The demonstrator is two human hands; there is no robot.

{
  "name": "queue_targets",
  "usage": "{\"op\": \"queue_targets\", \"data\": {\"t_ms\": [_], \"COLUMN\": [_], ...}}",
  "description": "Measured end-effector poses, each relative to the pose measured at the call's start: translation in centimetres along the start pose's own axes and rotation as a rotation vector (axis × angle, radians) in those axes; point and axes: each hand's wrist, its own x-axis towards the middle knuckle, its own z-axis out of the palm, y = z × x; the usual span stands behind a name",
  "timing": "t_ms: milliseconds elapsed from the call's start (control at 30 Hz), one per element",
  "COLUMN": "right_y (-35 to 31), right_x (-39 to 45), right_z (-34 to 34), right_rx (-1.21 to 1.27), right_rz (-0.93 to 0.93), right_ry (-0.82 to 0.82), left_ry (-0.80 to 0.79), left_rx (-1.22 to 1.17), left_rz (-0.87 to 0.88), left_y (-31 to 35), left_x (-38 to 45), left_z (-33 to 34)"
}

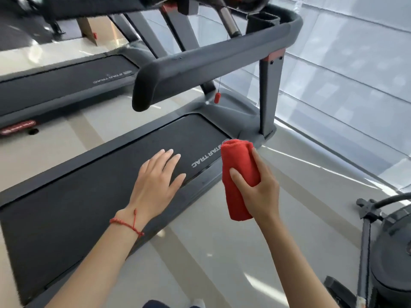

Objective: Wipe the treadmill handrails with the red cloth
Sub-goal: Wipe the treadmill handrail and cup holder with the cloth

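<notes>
Gripping the red cloth (pixel 239 176) in the right hand (pixel 259 187), we see the thumb laid across its front and the fingers curled round its far side, clamped on the fabric. The cloth is a soft, napped terry material rolled into a thick upright cylinder, with one rounded folded end above the hand and the other end hanging below it. It is held in the air above the right edge of the treadmill, well apart from the handrail (pixel 213 56).

The left hand (pixel 156 181) is flat, palm down, fingers straight and slightly apart, holding nothing; we cannot tell whether it touches the running belt (pixel 89 196) below it. A red knotted cord bracelet (pixel 126 223) circles the left wrist.

The handrail is a thick, dark grey bar with a matte, slightly grained surface and a rounded free end, bending at a smooth corner towards the console. A flat-sided grey upright post (pixel 269 96) with a red trim piece at its top carries it. A small red safety clip (pixel 217 97) hangs on a thin cord below the rail.

The belt is black and finely textured, framed by smooth grey side rails with white lettering. A second treadmill (pixel 66 85) of the same form stands to the left on the glossy pale floor (pixel 200 252).
</notes>
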Motion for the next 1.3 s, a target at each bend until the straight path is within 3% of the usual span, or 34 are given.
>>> {"op": "queue_targets", "data": {"t_ms": [267, 500, 900, 1167, 1300], "right_y": [-3.2, -6.9, -13.4, -15.9, -16.0], "right_x": [6.4, 11.0, 16.9, 21.7, 24.8], "right_z": [2.8, 6.7, 12.5, 13.6, 12.8], "right_rx": [-0.001, -0.024, -0.109, -0.374, -0.444], "right_rz": [-0.079, -0.115, -0.144, -0.285, -0.263], "right_ry": [-0.012, 0.038, 0.188, -0.038, -0.083], "left_ry": [0.101, 0.227, 0.231, 0.284, 0.343], "left_rx": [0.013, -0.014, -0.056, -0.11, -0.1], "left_rz": [-0.035, 0.042, 0.228, 0.239, 0.221], "left_y": [-3.2, -7.7, -11.8, -11.2, -10.7], "left_x": [4.7, 9.6, 18.5, 20.5, 20.8], "left_z": [-3.0, -5.9, -7.1, -5.6, -5.0]}}
